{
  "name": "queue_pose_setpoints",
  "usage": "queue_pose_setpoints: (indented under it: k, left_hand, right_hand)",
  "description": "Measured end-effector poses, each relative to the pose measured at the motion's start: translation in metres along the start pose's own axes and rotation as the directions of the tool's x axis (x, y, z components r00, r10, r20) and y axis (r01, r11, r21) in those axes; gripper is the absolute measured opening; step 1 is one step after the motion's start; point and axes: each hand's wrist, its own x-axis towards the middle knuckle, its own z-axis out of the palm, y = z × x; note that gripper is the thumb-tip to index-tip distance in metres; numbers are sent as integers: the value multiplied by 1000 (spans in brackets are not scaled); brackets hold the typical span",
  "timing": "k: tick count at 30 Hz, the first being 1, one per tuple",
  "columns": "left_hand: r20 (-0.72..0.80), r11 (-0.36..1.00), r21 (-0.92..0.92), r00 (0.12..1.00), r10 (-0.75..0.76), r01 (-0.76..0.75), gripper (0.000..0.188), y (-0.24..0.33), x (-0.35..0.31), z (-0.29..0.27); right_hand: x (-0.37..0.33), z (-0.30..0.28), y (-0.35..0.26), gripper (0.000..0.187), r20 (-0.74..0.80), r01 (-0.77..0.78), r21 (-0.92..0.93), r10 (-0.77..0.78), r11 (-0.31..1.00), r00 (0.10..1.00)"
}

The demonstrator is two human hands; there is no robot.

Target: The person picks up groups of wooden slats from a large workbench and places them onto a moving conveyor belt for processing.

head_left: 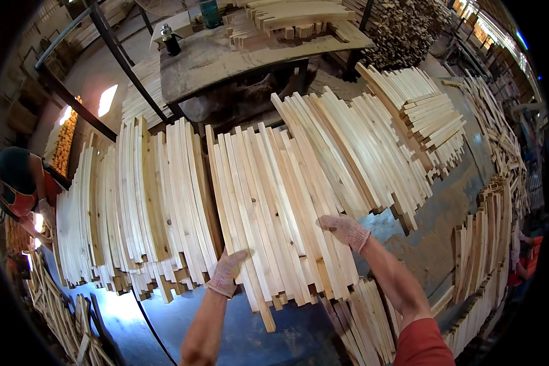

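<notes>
A wide row of pale wooden strips [274, 213] lies side by side in front of me, their near ends uneven. My left hand [227, 272], in a light knitted glove, grips the left edge of this row near its front, thumb on top and the other fingers hidden. On the row's right side, my right hand [344, 232], gloved the same way, holds the strips with its thumb laid over them; its remaining fingers are out of sight. One strip juts out toward me past the others. The strips rest on a blue-grey metal tabletop [244, 332].
More strips [165, 201] are stacked close on the left, others [348, 152] on the right. A dusty worktable [226, 67] with a dark bottle [170, 40] stands beyond. Another person [24, 183] works at far left. Several strips [363, 317] stand lower right, beside my right arm.
</notes>
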Motion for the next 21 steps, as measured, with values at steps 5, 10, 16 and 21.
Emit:
queue_pose_setpoints:
  k: [5, 10, 16, 21]
  left_hand:
    - [77, 998, 49, 996, 35, -38, 87, 27, -39, 38]
    - [128, 975, 163, 983, 132, -153, 84, 10, -77, 30]
    - [206, 927, 243, 949, 238, -285, 91, -10, -142, 11]
    - [170, 905, 206, 924, 342, -373, 88, 4, -252, 23]
  right_hand:
    - [-33, 26, -22, 35, -186, -57, 270, 110, 961, 976]
    - [-91, 55, -35, 34, -233, -106, 154, 140, 982, 962]
    - [-170, 104, -62, 32, -164, -36, 208, 71, 978, 984]
    - [-211, 145, -58, 44, -119, 94, 125, -79, 988, 990]
